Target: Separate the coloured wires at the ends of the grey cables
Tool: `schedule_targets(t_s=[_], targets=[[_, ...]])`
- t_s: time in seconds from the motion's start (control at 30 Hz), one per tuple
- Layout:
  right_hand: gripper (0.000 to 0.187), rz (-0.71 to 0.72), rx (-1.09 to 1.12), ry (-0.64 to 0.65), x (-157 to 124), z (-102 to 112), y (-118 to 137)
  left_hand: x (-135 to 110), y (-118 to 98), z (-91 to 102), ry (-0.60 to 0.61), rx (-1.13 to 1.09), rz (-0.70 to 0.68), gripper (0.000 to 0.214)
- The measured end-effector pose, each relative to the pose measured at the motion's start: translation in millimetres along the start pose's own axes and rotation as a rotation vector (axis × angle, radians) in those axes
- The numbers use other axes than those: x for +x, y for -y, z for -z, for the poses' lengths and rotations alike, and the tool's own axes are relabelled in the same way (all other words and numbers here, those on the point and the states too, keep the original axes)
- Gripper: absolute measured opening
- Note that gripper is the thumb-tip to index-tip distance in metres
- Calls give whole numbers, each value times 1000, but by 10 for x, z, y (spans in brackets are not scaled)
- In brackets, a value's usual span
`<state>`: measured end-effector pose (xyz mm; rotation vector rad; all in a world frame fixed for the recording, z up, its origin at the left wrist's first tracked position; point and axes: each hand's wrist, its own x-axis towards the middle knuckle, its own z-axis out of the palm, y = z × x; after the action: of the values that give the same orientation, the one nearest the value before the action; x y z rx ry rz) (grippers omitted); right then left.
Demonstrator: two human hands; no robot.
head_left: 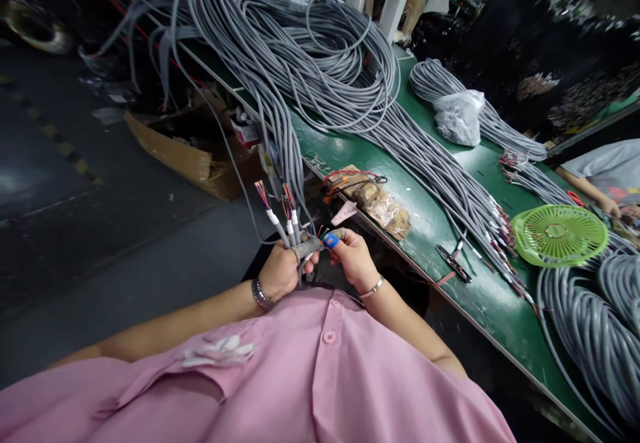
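My left hand (280,271) is closed round a bunch of grey cables (295,230) whose stripped ends, with coloured inner wires, stick up above my fist. My right hand (353,256), with blue tape on the thumb tip, pinches the end of one grey cable (336,234) right next to the left fist. Both hands are held in front of my pink shirt, just off the near edge of the green table (430,230). The cables run up from my hands to a big heap of grey cable (300,50) on the table.
Black cutters (454,263) lie on the table beside a wooden block with a tool (375,200). A green fan cover (559,233), a clear plastic bag (459,118) and more cable bundles lie to the right. Another person's arm (595,186) rests at the far right. A cardboard box (190,153) stands on the floor.
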<state>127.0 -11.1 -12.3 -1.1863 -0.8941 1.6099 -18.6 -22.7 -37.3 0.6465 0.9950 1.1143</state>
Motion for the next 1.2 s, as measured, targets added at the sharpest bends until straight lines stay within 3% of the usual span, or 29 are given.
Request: schedule_targets(t_s=[0.33,1.2], targets=[[32,23,-6,2,-2,-19,-44,-3,-86,-46,-54,-60,-9,24],[29,-48,80,-10,10,-54,8,8,91,38,8,-26,-41,17]])
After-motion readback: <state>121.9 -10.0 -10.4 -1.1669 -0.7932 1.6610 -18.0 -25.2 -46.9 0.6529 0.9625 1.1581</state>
